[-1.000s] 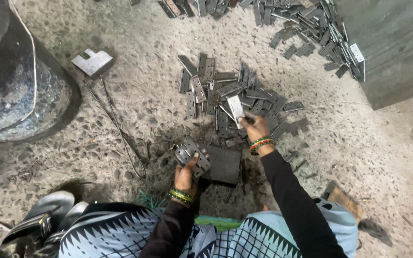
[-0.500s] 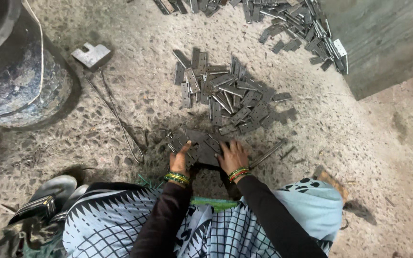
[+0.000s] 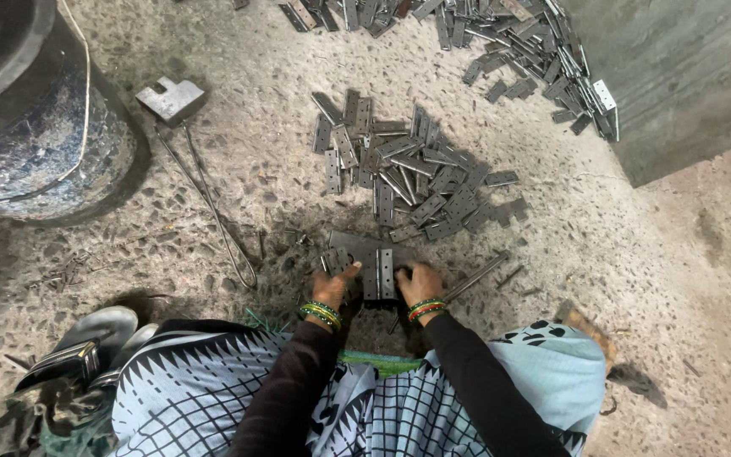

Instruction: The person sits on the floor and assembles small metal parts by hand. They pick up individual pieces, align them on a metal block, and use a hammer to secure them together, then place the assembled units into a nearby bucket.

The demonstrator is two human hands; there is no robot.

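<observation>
A grey metal hinge (image 3: 378, 272) lies flat on a dark steel block (image 3: 365, 247) on the speckled floor just in front of me. My left hand (image 3: 332, 289) presses at the hinge's left side, fingers touching smaller metal pieces (image 3: 332, 259) there. My right hand (image 3: 420, 283) rests against the hinge's right side with fingers curled. Both wrists carry green, red and yellow bangles. Whether either hand actually grips the hinge is hidden by the fingers.
A heap of loose hinges (image 3: 408, 169) lies beyond the block, a second heap (image 3: 509, 42) by a grey wall at upper right. A large dark drum (image 3: 35, 110) stands at left, with a notched metal block (image 3: 170, 97), bent wire (image 3: 213, 211), thin rods (image 3: 475, 278) and sandals (image 3: 95, 334).
My right hand has come back from the hinge heap to the block. A hinge now lies flat on the block between both hands, which have drawn close together.
</observation>
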